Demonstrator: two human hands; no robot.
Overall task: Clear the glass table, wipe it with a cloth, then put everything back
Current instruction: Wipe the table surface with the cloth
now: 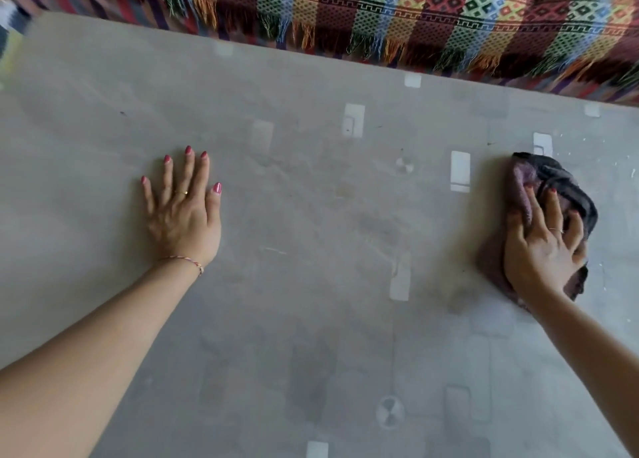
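Worktop (311, 215) of glass fills almost the whole view, and nothing stands on it, so the clearing step looks finished. Wiping is the step now in hand. The right hand (543, 246) lies on a dark purple cloth (556, 188) near the right side of the glass; its fingers are curled over the bunched fabric and press it down onto the surface. The left hand (183, 212) lies flat on the glass, well apart from the cloth, with fingers straight and spread, and it holds nothing; I judge it only steadies the person.

Small white specks and some faint marks show on the glass around and beyond the cloth, and a brownish smudge sits just below it. The middle also seems dull and streaky, but the picture is blurred, so I cannot say how much of this is dirt and how much is reflection. So the wiping appears not complete.

Along the far edge hangs a patterned blanket (415, 11) with fringe. The removed things are not in view, so putting them back is still left.
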